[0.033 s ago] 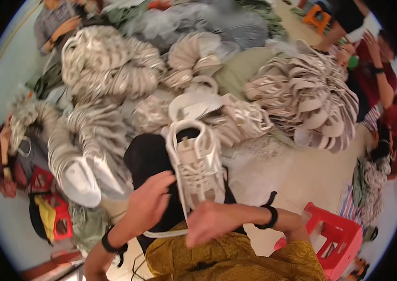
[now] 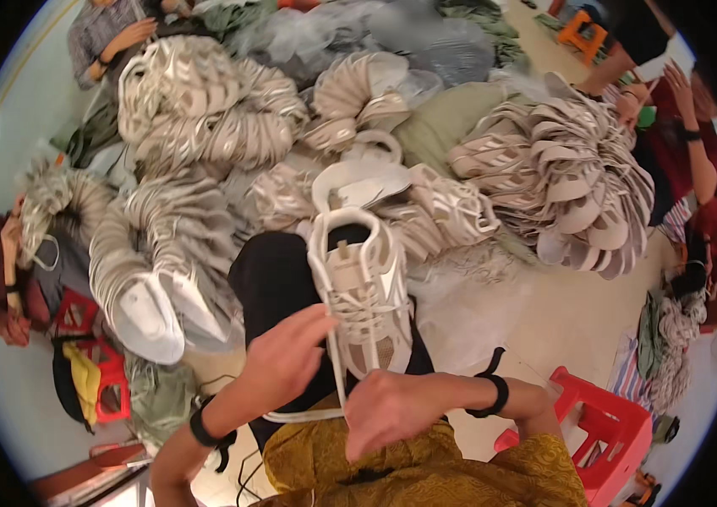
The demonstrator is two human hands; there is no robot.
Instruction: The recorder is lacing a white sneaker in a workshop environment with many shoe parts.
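Note:
A beige and white sneaker (image 2: 367, 291) rests on my lap, its heel opening pointing away from me. White shoelace (image 2: 340, 359) crosses its eyelets, and a loose length hangs down along the left side. Closed over the toe end, my right hand (image 2: 392, 410) grips the lace near where it leaves the shoe. My left hand (image 2: 287, 351) is at the shoe's left edge, its loosely bent fingers reaching the lacing with nothing visible in them. Below, a lace loop (image 2: 303, 416) curves across my lap. Part of the toe is hidden behind my right hand.
Stacked shoe uppers lie ahead in a large heap (image 2: 206, 127), with further piles at left (image 2: 143, 253) and right (image 2: 578, 186). A red plastic stool (image 2: 599, 431) stands at my right. Other people sit around the heap, near the left edge, far left and far right.
My left hand has moved slightly right and up, its fingertips now at the lacing. My right hand stays closed by the toe. The whole view has shifted a little.

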